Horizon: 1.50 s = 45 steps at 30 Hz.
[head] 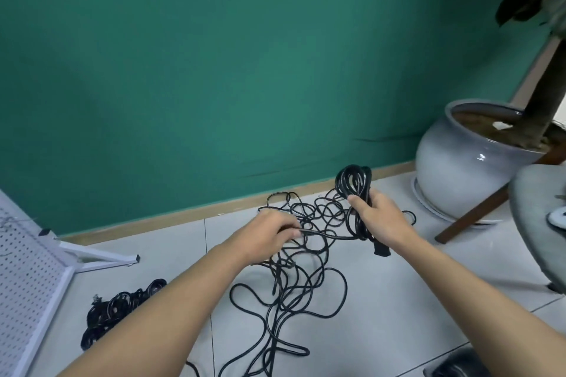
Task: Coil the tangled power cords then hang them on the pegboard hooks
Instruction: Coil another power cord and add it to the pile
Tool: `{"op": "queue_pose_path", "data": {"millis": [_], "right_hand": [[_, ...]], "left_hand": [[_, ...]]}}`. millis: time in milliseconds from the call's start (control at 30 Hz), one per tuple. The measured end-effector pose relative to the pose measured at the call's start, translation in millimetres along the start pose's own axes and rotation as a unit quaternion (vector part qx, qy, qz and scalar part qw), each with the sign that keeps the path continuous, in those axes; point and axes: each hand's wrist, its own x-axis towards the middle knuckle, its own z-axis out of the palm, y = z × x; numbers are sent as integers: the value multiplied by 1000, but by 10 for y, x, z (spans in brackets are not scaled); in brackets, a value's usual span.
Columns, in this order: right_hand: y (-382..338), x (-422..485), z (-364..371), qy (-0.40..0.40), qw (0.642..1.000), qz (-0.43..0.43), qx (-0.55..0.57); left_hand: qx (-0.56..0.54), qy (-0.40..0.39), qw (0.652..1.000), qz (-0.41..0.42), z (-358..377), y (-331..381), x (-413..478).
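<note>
A tangle of black power cords sprawls over the white tiled floor in front of me. My right hand grips a coiled bundle of black cord upright above the tangle, and a black plug hangs below that hand. My left hand pinches a taut strand of the same cord that runs across to the coil. At the far left stands a white pegboard on its frame, only partly in view.
A heap of black coiled cords lies on the floor beside the pegboard's foot. A large grey plant pot stands at the right by the green wall. A grey chair seat with a wooden leg juts in from the right.
</note>
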Motion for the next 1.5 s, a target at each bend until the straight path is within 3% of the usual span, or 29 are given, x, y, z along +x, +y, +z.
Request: {"op": "queue_pose_path", "data": {"millis": [133,267,400,567,733,833,967,1133,1500], "right_hand": [[-121,-76,84,-96,994,-52,-31],[-351,-207,235,-193,974,-114,-35],[-480,-301,288,-253,959,-122,39],[-516,-358,385,-274,947,-156,-58],[-543,-343,380,-236,952,-167,-106],[-557,-367,383,-228,951,-171,-121],[-530,-369,363,-256,956,-129,-68],[-544,-392,368,-276,956,-98,1],[-577,-422,334,-276,958,-76,17]], "left_hand": [[22,128,988,86,-250,122,-50],[-33,224,969,94,-371,168,-101],[-79,263,958,77,-438,231,-120],[-102,252,961,56,-424,181,-139],[-74,259,962,51,-344,176,-142],[-65,211,973,71,-356,156,-133],[-29,153,983,97,-380,118,-149],[-81,157,982,63,-383,43,-157],[-147,175,973,24,-306,80,-162]]}}
